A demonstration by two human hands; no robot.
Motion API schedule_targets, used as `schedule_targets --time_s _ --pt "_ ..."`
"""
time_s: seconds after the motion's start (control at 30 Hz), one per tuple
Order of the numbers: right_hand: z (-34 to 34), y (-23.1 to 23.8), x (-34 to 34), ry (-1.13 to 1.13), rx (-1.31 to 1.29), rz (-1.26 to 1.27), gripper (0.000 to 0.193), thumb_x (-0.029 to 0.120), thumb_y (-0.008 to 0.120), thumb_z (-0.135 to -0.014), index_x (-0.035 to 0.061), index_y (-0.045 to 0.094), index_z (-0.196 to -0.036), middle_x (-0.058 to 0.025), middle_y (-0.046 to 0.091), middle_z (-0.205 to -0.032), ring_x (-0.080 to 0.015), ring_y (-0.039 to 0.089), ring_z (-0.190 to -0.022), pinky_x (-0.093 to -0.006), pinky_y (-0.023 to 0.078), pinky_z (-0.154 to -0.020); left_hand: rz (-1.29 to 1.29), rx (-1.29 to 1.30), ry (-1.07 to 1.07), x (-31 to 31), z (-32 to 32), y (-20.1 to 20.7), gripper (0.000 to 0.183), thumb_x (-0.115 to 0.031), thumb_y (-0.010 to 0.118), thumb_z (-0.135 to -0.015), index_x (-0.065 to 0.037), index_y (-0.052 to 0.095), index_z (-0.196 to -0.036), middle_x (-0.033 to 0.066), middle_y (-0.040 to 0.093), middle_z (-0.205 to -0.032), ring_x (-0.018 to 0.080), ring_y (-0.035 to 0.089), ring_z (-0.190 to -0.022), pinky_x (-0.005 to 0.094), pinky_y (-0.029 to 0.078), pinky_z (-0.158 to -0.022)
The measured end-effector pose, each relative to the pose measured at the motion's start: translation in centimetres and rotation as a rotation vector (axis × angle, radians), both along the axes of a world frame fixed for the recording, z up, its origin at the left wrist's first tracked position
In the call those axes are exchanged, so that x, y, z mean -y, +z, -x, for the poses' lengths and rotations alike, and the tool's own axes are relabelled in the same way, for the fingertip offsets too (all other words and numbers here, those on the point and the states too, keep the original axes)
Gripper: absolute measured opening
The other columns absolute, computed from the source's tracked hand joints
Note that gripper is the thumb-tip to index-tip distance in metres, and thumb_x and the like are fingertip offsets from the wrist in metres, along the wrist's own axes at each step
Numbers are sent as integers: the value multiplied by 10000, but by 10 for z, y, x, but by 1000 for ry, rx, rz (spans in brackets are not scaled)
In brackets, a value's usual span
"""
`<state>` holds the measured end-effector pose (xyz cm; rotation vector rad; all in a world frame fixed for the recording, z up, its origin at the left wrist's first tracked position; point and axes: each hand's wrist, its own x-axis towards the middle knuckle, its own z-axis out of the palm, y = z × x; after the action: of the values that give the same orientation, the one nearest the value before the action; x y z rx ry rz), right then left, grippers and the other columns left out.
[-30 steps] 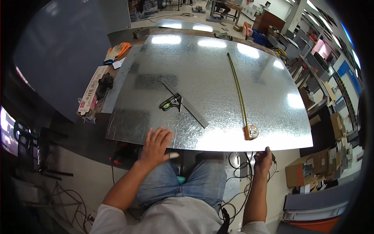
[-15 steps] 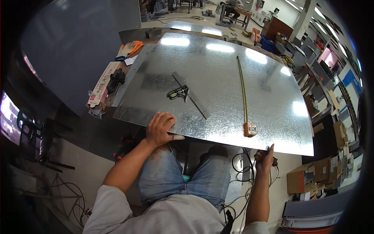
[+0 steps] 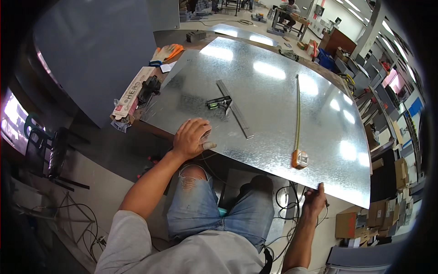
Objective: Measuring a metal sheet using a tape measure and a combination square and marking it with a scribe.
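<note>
A large shiny galvanized metal sheet [image 3: 269, 105] lies before me, its near edge above my thighs. My left hand [image 3: 190, 137] is bent over that edge at the left, fingers together on top. Its thumb, with a pale wrap on the tip, is by the edge. At the near right, my right hand [image 3: 315, 200] pinches the edge, thumb above and fingers mostly hidden below. A combination square [image 3: 230, 105] with a steel blade lies slantwise on the sheet. Right of it is an orange tape measure [image 3: 299, 159], its yellow blade drawn out toward the far side.
Left of the sheet are a long carton [image 3: 133, 93], a black tool [image 3: 149, 89] and orange gloves [image 3: 169, 52] on the bench. Black cables [image 3: 292, 205] hang by my right forearm. Cardboard boxes [image 3: 365, 219] stand at the right. A person [image 3: 289, 10] is by a far bench.
The sheet has turned clockwise, its near right corner swinging toward me and its left end away. Both hands have stayed on its edge; the square and tape measure have moved with it.
</note>
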<state>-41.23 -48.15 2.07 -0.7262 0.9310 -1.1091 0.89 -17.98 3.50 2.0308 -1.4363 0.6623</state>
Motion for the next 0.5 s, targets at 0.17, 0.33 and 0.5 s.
schedule_targets --time_s 0.17,0.33,0.5 --pt "0 14 17 -2 2 22 180 288 660 -1036 116 606 -1030 -15 598 -793 -126 590 -677 -237 475 -536 0 -105 -27 15 -10 13 577 -615 667 -885 -123 678 -1186 75 656 -1283 334 597 -1240 483 455 -1069" --pt "-10 26 34 -24 24 16 195 306 671 -1028 129 598 -994 -27 579 -765 -130 580 -690 -240 480 -553 32 -82 -52 46 -35 19 530 -574 683 -891 -131 683 -1184 75 657 -1287 333 595 -1244 479 444 -1078" --pt "-35 21 19 18 -44 -6 224 362 642 -1038 146 588 -1011 -39 600 -785 -150 553 -644 -262 462 -567 -10 -123 -161 72 -86 20 409 -443 742 -892 -135 677 -1153 89 660 -1263 331 600 -1219 469 454 -1040"
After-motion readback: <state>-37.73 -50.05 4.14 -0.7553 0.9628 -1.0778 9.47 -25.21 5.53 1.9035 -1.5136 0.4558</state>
